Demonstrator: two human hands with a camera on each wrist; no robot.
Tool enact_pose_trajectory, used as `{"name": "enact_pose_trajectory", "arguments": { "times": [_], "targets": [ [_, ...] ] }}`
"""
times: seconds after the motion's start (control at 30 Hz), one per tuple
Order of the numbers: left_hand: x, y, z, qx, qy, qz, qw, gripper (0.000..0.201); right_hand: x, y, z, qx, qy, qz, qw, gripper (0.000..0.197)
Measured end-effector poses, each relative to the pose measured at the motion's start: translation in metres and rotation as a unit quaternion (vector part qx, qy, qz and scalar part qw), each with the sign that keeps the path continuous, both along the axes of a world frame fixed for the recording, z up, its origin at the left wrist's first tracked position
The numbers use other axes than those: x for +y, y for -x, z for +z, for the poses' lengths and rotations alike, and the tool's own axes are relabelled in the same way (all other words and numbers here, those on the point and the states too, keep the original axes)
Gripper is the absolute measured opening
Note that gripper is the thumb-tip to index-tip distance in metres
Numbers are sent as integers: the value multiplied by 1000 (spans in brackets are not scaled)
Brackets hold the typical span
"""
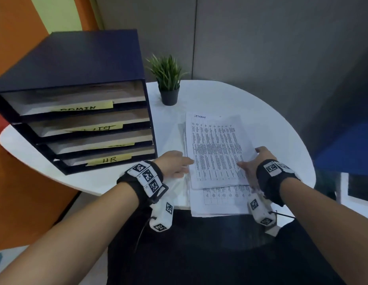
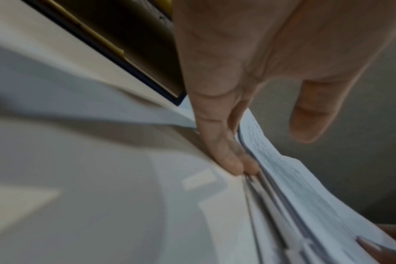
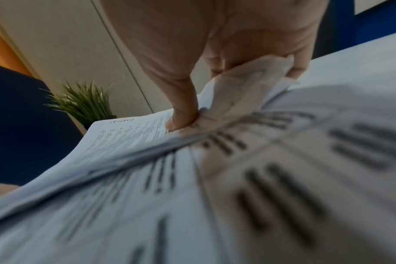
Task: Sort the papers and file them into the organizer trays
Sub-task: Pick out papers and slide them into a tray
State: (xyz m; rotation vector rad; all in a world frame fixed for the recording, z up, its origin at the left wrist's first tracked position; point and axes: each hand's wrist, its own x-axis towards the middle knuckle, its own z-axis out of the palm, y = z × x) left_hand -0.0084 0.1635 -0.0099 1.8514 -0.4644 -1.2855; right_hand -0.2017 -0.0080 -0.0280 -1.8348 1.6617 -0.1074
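Both forearms reach in from the near edge, each with a black wrist strap carrying white marker blocks. Right hand (image 1: 253, 163) is on the right edge of the top sheet (image 1: 217, 149), the one headed "SECURITY" in handwriting: thumb pressed down on the print, fingers (image 3: 294, 69) curled under the lifted edge, so it pinches that sheet and bows it up off the paper stack (image 1: 220, 202). Left hand (image 1: 173, 163) lies at the stack's left edge, fingers (image 2: 228, 160) straight and together, tips pushing against the side of the pile, thumb held free above it. The stack sits on the white round bench (image 1: 271, 112), its near end hanging slightly over the edge toward the person. Just left of it stands the dark blue organizer (image 1: 76, 64), four trays stacked, each with paper inside and a yellow tag; "ADMIN" reads on the top one, "HR" on the bottom, the middle two are not legible. Behind the stack, a small potted plant (image 1: 168, 79) stands beside the organizer.
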Motion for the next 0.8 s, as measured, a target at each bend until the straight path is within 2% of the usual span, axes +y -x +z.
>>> {"name": "enact_pose_trajectory", "arguments": {
  "times": [0.13,0.2,0.4,0.5,0.6,0.8],
  "targets": [
    [-7,-4,-9,-6,23,-9,1000,15,-1,-5,5,15,-4,4,1000,76],
    [-8,-5,-9,-17,20,-7,1000,9,0,-8,6,19,-3,3,1000,77],
    [-10,-3,-4,-22,-4,-25,999,12,4,-8,9,20,18,10,1000,76],
    [-12,-2,3,-39,-7,-30,999,18,3,-9,11,-20,22,18,999,59],
    [-12,3,6,-63,7,-19,998,12,-1,-7,14,-95,5,27,995,40],
    [14,20,26,-52,7,9,999,21,-2,13,30,-235,-35,0,971,41]
  ]
}}
